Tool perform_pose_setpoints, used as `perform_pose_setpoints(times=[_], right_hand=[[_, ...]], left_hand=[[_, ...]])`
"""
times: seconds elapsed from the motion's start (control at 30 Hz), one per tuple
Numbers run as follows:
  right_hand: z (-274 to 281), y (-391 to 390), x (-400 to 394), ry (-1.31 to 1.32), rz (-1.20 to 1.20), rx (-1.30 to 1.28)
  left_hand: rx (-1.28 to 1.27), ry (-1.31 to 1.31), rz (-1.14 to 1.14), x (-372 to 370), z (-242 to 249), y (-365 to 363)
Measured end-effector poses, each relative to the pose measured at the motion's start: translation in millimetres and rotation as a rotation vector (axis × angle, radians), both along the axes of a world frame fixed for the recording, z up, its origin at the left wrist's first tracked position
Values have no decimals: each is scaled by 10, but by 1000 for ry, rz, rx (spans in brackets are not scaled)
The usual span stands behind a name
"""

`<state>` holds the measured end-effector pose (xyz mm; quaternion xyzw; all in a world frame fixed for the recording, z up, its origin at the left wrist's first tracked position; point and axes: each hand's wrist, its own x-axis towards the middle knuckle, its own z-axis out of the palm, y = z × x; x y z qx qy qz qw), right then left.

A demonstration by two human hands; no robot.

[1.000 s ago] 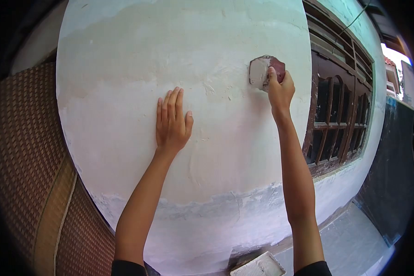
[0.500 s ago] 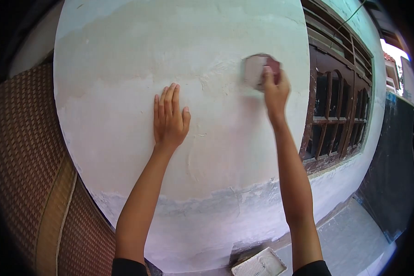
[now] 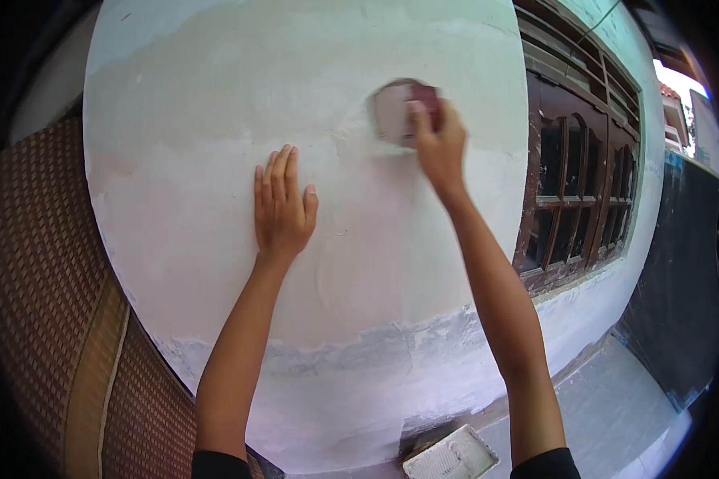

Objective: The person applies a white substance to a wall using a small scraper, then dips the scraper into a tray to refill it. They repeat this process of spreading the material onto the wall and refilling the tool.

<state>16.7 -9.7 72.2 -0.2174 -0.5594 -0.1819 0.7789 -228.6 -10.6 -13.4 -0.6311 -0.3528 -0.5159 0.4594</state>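
Observation:
A pale, patchy plastered wall [image 3: 359, 263] fills the middle of the view. My left hand [image 3: 284, 203] rests on it with palm down and fingers stretched out, holding nothing. Up and to the right, my right hand [image 3: 439, 144] grips a flat scraper [image 3: 393, 114], pale on its left part and dark red on its right. The scraper lies close against the wall and is slightly blurred. Rough plaster marks show just left of it. My right thumb is on its face; the other fingers are partly hidden.
A brown wooden window [image 3: 571, 176] with dark panes is set in the wall at right. Woven panels [image 3: 44, 239] stand at left. On the floor [image 3: 607, 407] below sits a whitish tray [image 3: 453, 457]. A dark panel [image 3: 667, 279] stands at far right.
My right hand and the scraper have moved left across the wall. My left hand stays spread on the wall, and the whole view has shifted slightly.

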Motion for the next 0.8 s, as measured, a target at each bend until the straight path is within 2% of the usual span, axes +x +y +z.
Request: perform_pose_setpoints(times=[0.03, 0.1, 0.17, 0.23, 0.27, 0.33, 0.43, 0.47, 0.5, 0.57, 0.63, 0.7, 0.77, 0.8], right_hand=[[0, -109, -156, -80, -78, -2], [121, -92, -113, -40, -249, -125], [228, 43, 274, 210, -164, -148], [244, 18, 581, 529, 18, -151], [230, 13, 613, 525, 21, -149], [143, -36, 681, 528, 214, -100], [-63, -51, 150, 159, 261, -160], [-139, 121, 9, 31, 21, -75], [-216, -185, -209, -36, 34, -189], [-230, -55, -161, -67, -160, -216], [-155, 190, 247, 163, -128, -112], [-131, 45, 617, 520, 123, -238], [-180, -50, 761, 681, 111, -57], [-230, -32, 743, 680, 110, -58]], left_hand=[[8, 2, 17, -13, 6, 13], [8, 15, 12, -8, 9, 9], [-9, 6, 12, -19, 7, -1], [-3, 0, 6, -4, -1, -4], [5, -4, -3, 0, 3, -5], [2, -14, 5, 6, 5, -16], [-1, -10, 7, 16, 11, -9], [2, -5, 13, 8, 5, -8], [1, 0, 8, 6, 2, -11], [35, 6, 34, -12, 10, -18], [29, 2, 32, 0, 19, -19], [17, -10, 40, -4, 4, -37], [18, -24, 27, 27, 4, -41], [17, -25, 26, 26, -4, -40]])
